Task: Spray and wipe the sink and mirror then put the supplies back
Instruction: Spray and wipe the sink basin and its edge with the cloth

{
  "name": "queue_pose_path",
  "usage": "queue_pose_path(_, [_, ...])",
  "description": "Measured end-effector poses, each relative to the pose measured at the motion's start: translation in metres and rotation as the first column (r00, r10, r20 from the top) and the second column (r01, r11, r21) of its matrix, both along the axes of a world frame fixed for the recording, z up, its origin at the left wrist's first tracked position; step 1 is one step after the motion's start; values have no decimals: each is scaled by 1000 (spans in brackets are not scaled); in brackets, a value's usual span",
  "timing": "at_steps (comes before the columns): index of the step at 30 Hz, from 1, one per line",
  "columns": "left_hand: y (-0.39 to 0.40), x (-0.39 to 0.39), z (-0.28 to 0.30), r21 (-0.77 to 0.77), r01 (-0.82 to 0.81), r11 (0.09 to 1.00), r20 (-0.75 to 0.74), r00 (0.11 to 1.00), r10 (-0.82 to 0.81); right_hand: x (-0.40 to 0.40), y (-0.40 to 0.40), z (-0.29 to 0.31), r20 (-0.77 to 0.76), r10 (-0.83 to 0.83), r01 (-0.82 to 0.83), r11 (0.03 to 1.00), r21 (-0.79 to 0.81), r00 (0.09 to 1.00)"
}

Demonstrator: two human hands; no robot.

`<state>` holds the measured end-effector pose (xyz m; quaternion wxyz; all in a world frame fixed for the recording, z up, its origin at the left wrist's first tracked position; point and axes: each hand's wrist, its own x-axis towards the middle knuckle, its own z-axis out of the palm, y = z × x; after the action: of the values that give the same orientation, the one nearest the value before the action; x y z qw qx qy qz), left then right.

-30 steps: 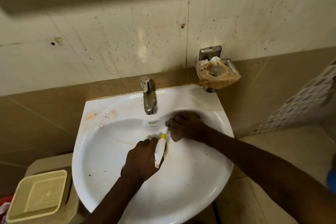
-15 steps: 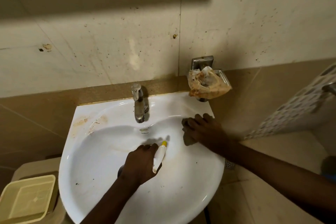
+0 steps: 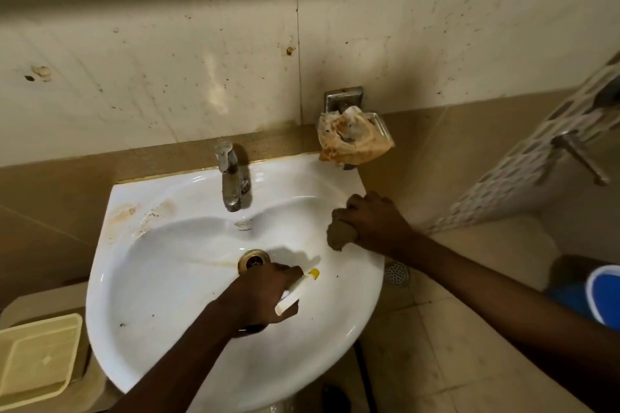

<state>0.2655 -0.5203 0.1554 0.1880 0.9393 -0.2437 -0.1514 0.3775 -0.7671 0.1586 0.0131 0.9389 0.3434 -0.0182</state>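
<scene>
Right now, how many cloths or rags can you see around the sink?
2. A grey-brown cloth bunched in the right hand on the sink's right rim; a stained rag in the wall soap holder. Others may be out of view.

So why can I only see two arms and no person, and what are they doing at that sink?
The camera sits on the person's head and looks down, so you see what they see: just their own arms reaching out. There is no machine here, only two bare hands.

The big white bowl is the sink, with a metal tap at the back and a brass drain in the middle. There are brown stains on the rim left of the tap.

The left hand holds a white spray bottle with a yellow tip, over the bowl. The right hand grips a bunched brown cloth and presses it on the sink's right edge.

On the wall, a metal soap holder carries a crumpled, stained wrapper. At the bottom left sits a pale yellow tray.
</scene>
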Motion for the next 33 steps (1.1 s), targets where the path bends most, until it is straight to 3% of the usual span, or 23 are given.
queue_pose_path(3, [-7, -3, 4, 32, 15, 999, -28, 1000, -14, -9, 36, 5, 161, -124, 143, 983, -116, 979])
queue_pose_path(8, [-2, -4, 23, 90, 28, 996, -10, 1000, -27, -59, 52, 4, -133, -56, 3, 928, -373, 990])
queue_pose_path(12, [9, -14, 31, 117, -46, 992, 21, 999, 44, -31, 70, -16, -2, -131, 121, 918, -377, 991])
queue_pose_path(14, [17, -20, 29, 133, -67, 989, 22, 998, 64, -19, 80, -44, -40, -162, 137, 923, -360, 986])
queue_pose_path(16, [27, -22, 28, 112, -99, 989, 5, 995, 99, -45, 89, -39, -179, -92, 32, 950, -312, 980])
queue_pose_path(18, [37, -25, 26, 117, -116, 986, 16, 993, 115, -78, 88, -39, -327, 85, -182, 942, -281, 941])
queue_pose_path(19, [40, -26, 26, 124, -114, 986, 28, 993, 111, -88, 81, -38, -334, 128, -219, 943, -251, 934])
queue_pose_path(21, [42, -30, 24, 129, -102, 986, 15, 995, 101, -84, 70, -24, -254, 92, -165, 944, -286, 963])
queue_pose_path(25, [34, -37, 25, 99, -62, 993, -75, 995, 69, -38, 63, -5, 82, -74, 97, 943, -319, 994])
queue_pose_path(30, [20, -38, 28, 83, 39, 996, -106, 994, -30, -53, 26, -13, 173, 20, 26, 966, -258, 985])
queue_pose_path(33, [11, -35, 30, 61, 44, 997, -113, 993, -37, -40, 27, -8, 302, -169, 212, 971, -115, 938])
